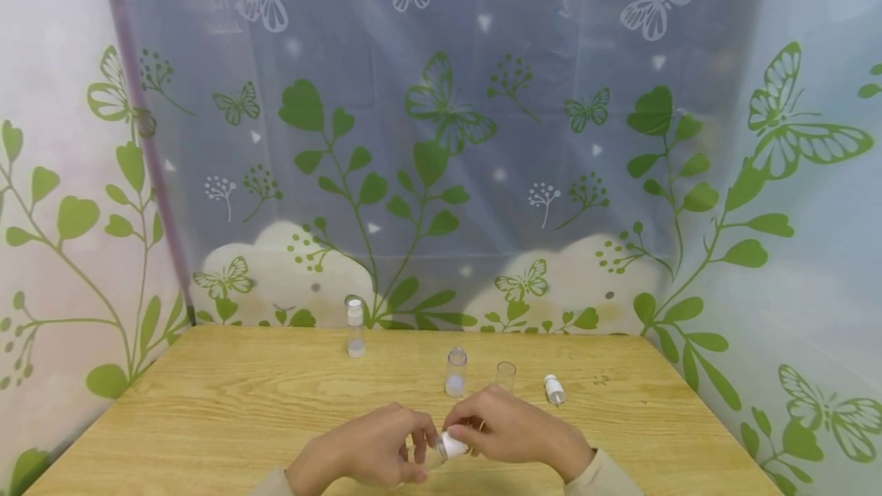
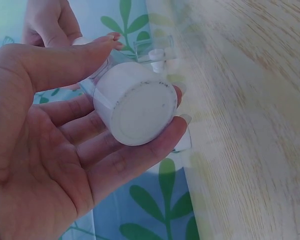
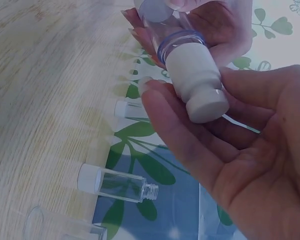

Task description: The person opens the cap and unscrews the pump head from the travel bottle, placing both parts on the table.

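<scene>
My left hand [image 1: 382, 446] grips a clear bottle [image 3: 160, 30] with a thick white base [image 2: 140, 107], thumb on one side and fingers on the other. My right hand [image 1: 510, 429] holds the white pump top [image 3: 192, 70] at the bottle's mouth, thumb and fingers about it. The bottle lies tilted between the hands, above the table's near part. A clear ring of the bottle's shoulder meets the pump's collar; whether the two are screwed together I cannot tell.
On the wooden table [image 1: 241, 396], a pump bottle [image 1: 354, 327] stands at the back left. Beyond my hands are an open clear bottle [image 1: 455, 373] with a threaded neck, a clear cap [image 1: 506, 370] and a loose white pump top [image 1: 554, 389]. A patterned curtain [image 1: 441, 174] hangs behind.
</scene>
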`<state>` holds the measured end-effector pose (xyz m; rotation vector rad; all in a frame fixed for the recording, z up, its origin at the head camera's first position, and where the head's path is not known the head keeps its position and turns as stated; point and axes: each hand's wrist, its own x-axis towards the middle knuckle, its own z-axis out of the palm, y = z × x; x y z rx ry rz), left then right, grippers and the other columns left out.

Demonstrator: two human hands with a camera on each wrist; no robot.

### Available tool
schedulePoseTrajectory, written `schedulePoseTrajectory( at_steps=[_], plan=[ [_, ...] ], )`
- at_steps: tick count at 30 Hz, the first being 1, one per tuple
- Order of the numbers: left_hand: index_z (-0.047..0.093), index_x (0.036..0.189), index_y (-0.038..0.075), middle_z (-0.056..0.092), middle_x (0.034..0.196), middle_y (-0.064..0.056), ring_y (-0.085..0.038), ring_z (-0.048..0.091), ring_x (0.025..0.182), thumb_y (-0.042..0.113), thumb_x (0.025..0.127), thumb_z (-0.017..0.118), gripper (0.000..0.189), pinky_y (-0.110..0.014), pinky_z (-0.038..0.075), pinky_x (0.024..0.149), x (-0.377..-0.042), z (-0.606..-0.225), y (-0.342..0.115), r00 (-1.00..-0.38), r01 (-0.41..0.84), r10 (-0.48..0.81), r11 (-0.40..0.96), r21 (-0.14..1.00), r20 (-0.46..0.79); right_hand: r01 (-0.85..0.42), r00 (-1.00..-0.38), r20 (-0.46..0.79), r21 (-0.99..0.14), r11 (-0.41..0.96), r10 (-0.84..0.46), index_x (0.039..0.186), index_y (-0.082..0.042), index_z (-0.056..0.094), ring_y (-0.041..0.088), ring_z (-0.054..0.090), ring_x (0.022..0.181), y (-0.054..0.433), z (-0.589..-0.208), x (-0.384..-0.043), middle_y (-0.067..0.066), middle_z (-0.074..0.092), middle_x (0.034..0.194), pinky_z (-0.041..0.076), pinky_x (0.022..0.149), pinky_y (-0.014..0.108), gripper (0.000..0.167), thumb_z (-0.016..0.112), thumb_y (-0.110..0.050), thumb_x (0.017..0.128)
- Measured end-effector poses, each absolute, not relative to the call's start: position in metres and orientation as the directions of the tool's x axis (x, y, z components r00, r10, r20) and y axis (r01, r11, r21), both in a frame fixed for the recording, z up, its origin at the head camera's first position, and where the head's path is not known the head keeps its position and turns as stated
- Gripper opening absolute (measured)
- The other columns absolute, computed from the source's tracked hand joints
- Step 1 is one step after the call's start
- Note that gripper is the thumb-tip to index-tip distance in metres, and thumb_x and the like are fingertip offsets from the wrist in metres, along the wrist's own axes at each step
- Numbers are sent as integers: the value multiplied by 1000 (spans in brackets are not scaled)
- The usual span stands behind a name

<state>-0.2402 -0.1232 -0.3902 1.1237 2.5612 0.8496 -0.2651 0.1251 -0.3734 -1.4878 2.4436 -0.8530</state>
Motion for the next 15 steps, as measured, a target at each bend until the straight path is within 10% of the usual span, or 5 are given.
schedulePoseTrajectory(
  at_steps=[15],
  plan=[
    [69,116,10,73,90,9,6,62,74,12,88,80,31,-15,53,71,-241,-393,-123,-686,607,727,551,573,28,-783,-502,177,-509,358,-847,107,-10,76,-7,63,88,123,-371,-259,0,76,102,57,75,14,13,75,-11,94]
  ],
)
